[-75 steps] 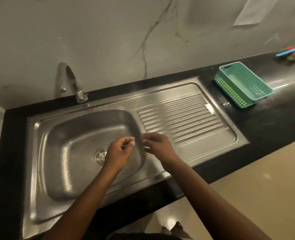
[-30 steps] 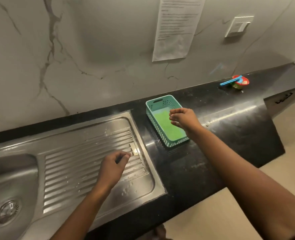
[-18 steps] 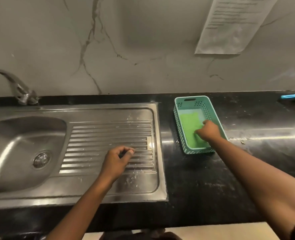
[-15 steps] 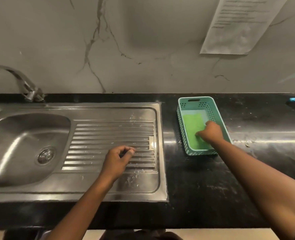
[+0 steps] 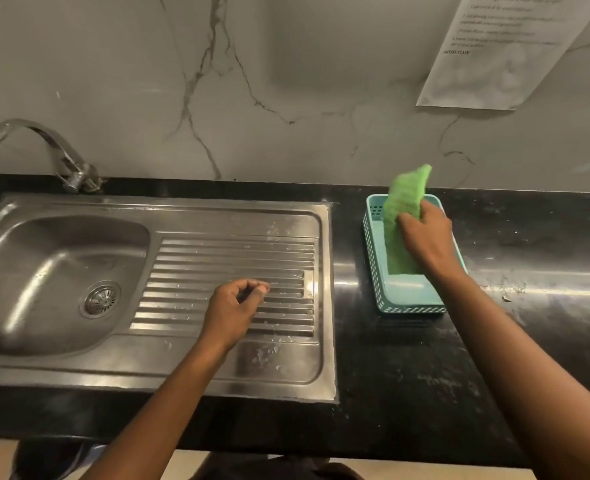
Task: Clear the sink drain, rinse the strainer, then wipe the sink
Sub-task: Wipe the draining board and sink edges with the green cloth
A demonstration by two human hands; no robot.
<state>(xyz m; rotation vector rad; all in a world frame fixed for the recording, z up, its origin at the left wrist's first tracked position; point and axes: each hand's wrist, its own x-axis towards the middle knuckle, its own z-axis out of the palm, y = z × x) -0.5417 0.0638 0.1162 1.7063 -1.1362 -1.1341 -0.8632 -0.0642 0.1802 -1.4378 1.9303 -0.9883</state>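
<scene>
While both forearms reach across the glossy black stone countertop (image 5: 390, 393), the left hand (image 5: 233, 308) hovers over the ribbed drainboard of the stainless steel sink (image 5: 61, 368), fingers curled, thumb against forefinger; whether it pinches anything cannot be told. Left of it, the round perforated metal strainer (image 5: 102, 299) sits in the basin's drain. Farther right, the right hand (image 5: 428, 237) grips a bright green wiping cloth (image 5: 402, 216), its top raised above the teal perforated plastic basket (image 5: 373, 268), its lower end inside. Behind stand a curved chrome tap (image 5: 44, 140) and a printed paper sheet (image 5: 494, 53) on the veined marble wall
</scene>
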